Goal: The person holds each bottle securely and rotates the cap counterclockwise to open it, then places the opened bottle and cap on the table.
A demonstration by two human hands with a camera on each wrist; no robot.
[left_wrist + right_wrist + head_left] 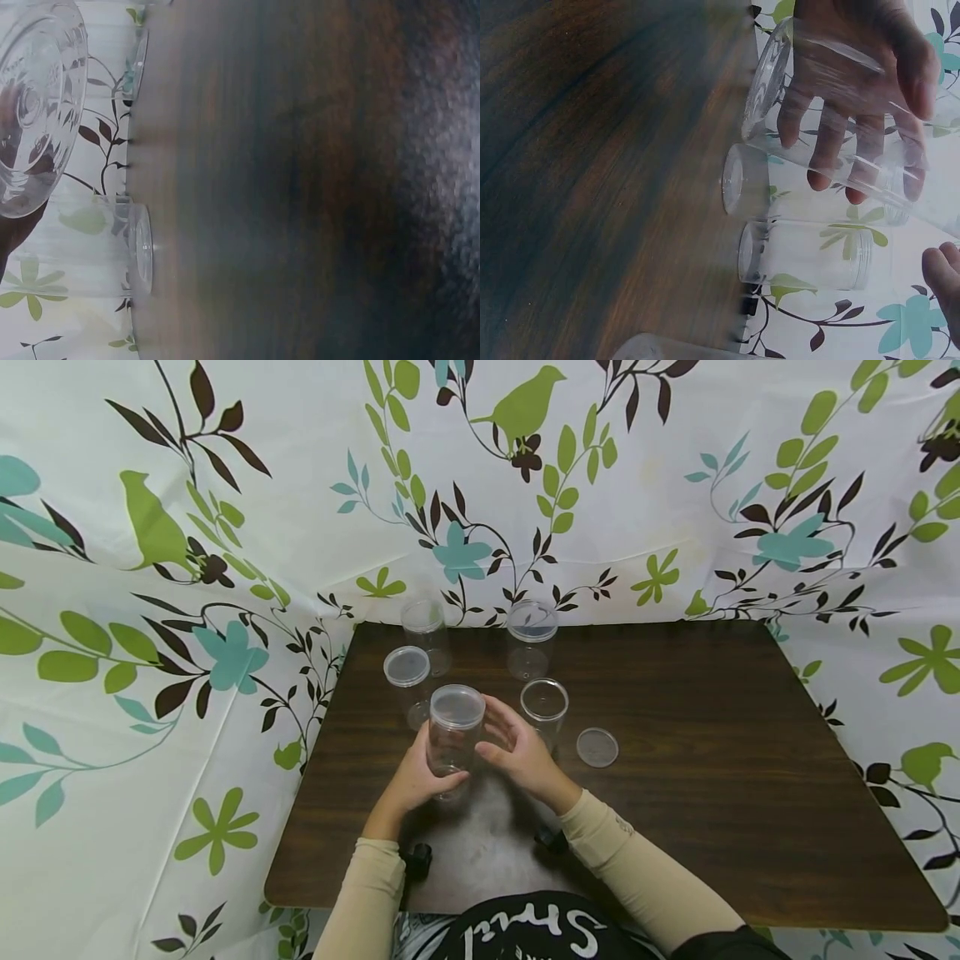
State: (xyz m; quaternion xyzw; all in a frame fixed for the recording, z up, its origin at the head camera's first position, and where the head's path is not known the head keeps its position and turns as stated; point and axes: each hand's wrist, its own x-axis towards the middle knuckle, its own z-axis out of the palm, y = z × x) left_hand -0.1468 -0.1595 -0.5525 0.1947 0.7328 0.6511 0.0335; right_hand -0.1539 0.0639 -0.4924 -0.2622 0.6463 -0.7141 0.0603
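Observation:
My left hand (420,772) holds a clear plastic jar (456,735) topped by a translucent lid (457,703). Its thumb lies across the near side, and its fingers show through the wall behind in the right wrist view. The jar's round base (34,105) is raised off the table and tilted in the left wrist view. Beside the jar's right side is my right hand (528,756), fingers loosely bent, fingertips close to the lid. Another clear jar (544,710) stands just past the right hand with its mouth uncovered. A loose round lid (597,748) lies flat to its right.
A lidded jar (407,681) stands just left of the held one. Two more clear jars, a back-left one (425,635) and a lidded back-middle one (531,639), stand near the far edge of the brown table (712,793). A patterned curtain (637,485) hangs behind.

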